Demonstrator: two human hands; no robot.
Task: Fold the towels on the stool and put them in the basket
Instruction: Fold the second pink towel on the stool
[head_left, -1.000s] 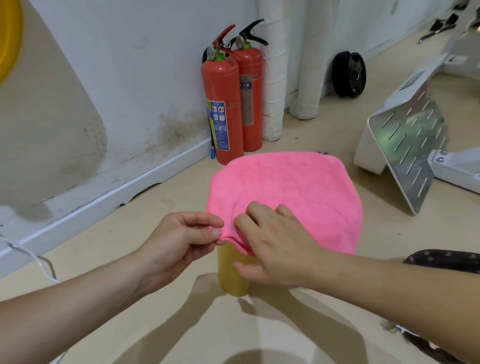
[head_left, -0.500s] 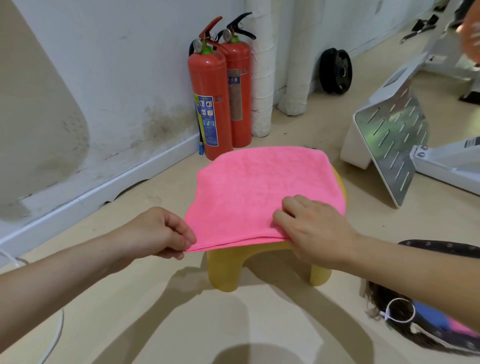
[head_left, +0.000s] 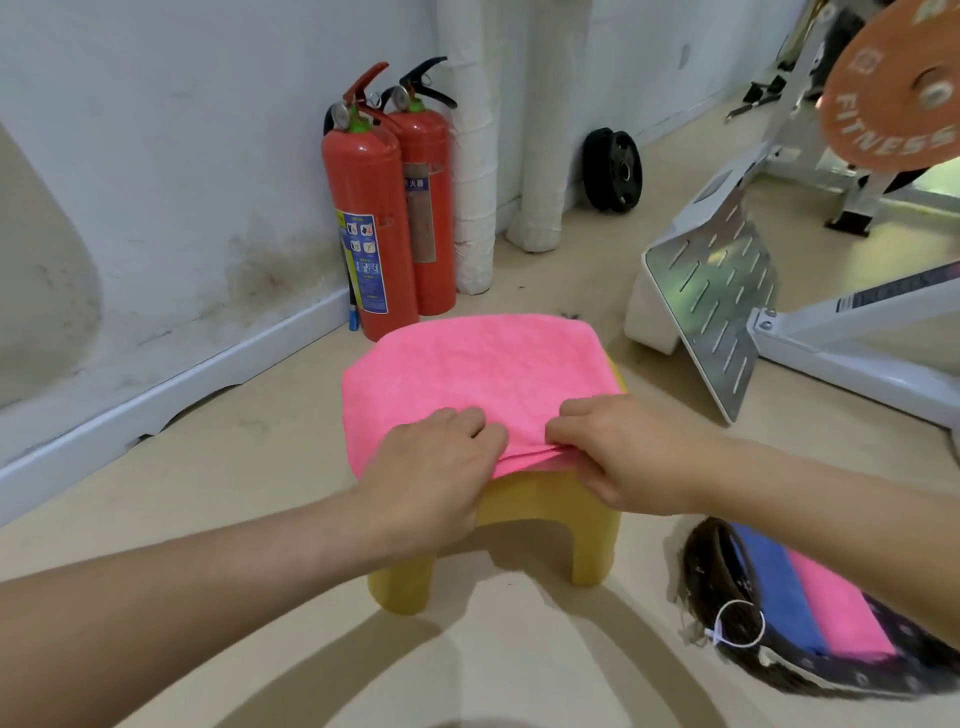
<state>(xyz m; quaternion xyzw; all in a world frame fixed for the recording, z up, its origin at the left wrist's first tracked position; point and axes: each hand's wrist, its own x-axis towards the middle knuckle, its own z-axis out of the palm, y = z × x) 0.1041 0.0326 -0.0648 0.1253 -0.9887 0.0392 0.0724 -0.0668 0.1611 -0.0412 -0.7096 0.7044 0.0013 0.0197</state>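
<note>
— If folding onward, state position of pink towel (head_left: 483, 374) relative to stool (head_left: 540, 512).
— Spread over the whole seat, draped a little past the stool's left side. Several stacked layers visible at the near edge, so judged already folded at least once. Longer run apparently left to right across the stool, though close to square.
— Left grip?
— Left hand (head_left: 431, 467) at the stool's near-left corner. Fingers curled down over the towel's near edge, with cloth bunched beneath them. Thumb hidden, so its hold underneath judged, not confirmed.
— Right grip?
— Right hand (head_left: 634, 457) at the stool's near-right. Fingers on top, thumb below, closed on the stacked near edge. Close beside the left hand, with a small ridge of cloth between.
— Direction of cloth from both grips?
— Away, toward the stool's far side and the fire extinguishers (head_left: 384, 208) beyond it. Next fold judged either near edge to far edge or one side across the other; impossible to say which.
— Basket?
— Basket (head_left: 714, 577) on the floor just near-right of the stool, holding a folded blue towel (head_left: 774, 582) and a second pink one. Nearer the right hand than the left, so transfer judged easiest rightward.
</note>
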